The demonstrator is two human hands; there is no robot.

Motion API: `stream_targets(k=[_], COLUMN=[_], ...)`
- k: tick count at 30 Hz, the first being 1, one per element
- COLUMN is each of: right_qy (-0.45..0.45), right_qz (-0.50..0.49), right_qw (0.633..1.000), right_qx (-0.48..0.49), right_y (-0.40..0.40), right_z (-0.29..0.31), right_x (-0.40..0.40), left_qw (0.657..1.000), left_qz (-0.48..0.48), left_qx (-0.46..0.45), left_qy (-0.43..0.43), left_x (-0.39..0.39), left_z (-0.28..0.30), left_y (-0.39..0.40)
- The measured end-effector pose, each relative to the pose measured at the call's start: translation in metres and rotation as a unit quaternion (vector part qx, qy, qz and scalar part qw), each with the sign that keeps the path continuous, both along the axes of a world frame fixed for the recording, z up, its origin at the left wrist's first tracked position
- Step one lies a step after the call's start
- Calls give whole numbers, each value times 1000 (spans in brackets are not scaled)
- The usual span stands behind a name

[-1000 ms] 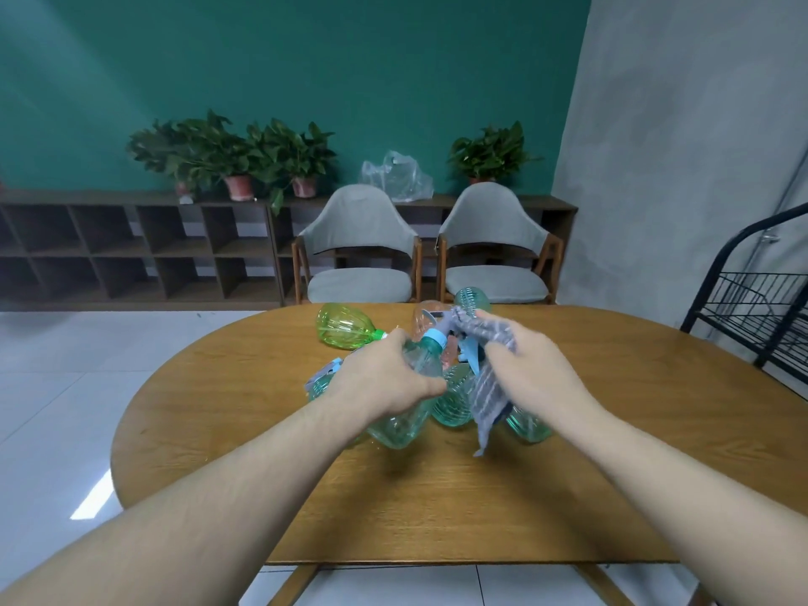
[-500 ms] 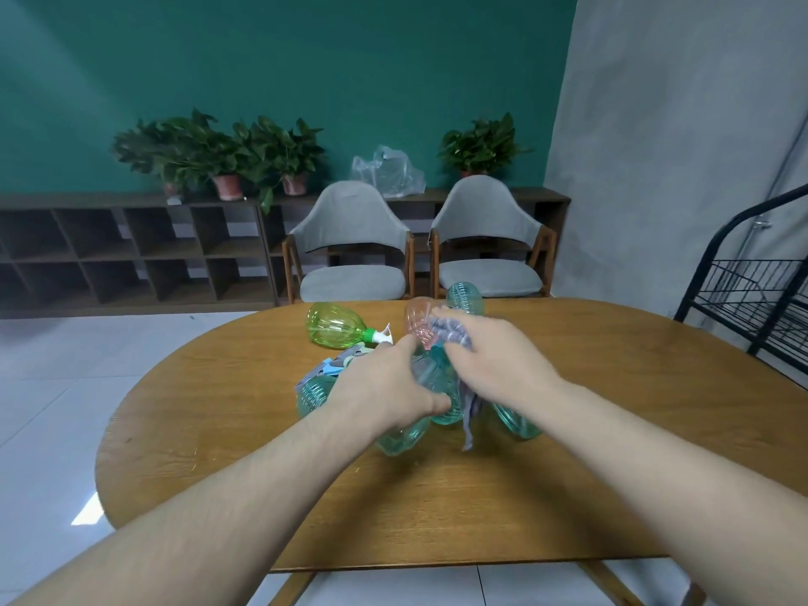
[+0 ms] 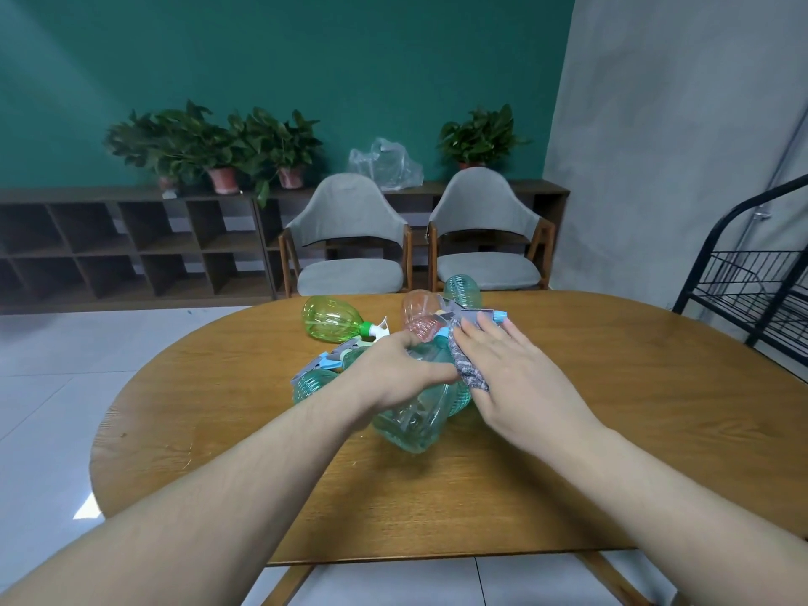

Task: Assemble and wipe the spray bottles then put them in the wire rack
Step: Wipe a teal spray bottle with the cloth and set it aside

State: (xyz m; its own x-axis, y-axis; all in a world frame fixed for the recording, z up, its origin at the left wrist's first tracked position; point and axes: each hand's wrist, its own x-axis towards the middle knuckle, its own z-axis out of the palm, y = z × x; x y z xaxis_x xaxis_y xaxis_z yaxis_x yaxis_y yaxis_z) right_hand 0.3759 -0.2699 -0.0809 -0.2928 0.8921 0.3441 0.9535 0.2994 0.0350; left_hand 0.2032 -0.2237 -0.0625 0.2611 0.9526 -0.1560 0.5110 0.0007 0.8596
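Mostly ribbed clear bottle [image 3: 413, 419], mottled cloth [image 3: 468, 373]

Teal far wall [image 3: 306, 59] meets grey wall [image 3: 677, 124] at right; low dark cubby shelf [image 3: 109, 247] along far wall carries potted plants [image 3: 210, 142] and clear plastic bag [image 3: 384, 166]; two grey chairs [image 3: 350, 238] at far side of oval wooden table [image 3: 634, 387]; pale tiled floor [image 3: 43, 387] left, glossy with light patch

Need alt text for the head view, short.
Left hand grips a clear teal bottle above a wooden table while the right hand presses a cloth against it; more bottles lie behind.
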Motion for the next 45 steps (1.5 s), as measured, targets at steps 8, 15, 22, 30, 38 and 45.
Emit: stream_targets(k=[8, 15, 22, 30, 38, 45], right_qy=[440, 722, 481, 198, 66, 51], right_qz=[-51, -152, -95, -15, 18, -11], right_qw=[896, 669, 868, 968, 989, 984], right_qx=[-34, -96, -76, -155, -133, -168], right_y=[-21, -10, 16, 25, 12, 13], right_z=[2, 21, 43, 38, 45, 45], right_x=[8, 39, 41, 32, 51, 48], left_qw=[1000, 998, 988, 969, 988, 980], left_qz=[7, -9, -56, -101, -106, -124], left_qx=[-1, 53, 78, 73, -7, 34], left_qy=[-12, 16, 122, 212, 113, 151], left_x=[-6, -17, -11, -7, -16, -3], left_z=[-7, -11, -13, -13, -16, -22], left_y=[4, 5, 3, 1, 5, -1])
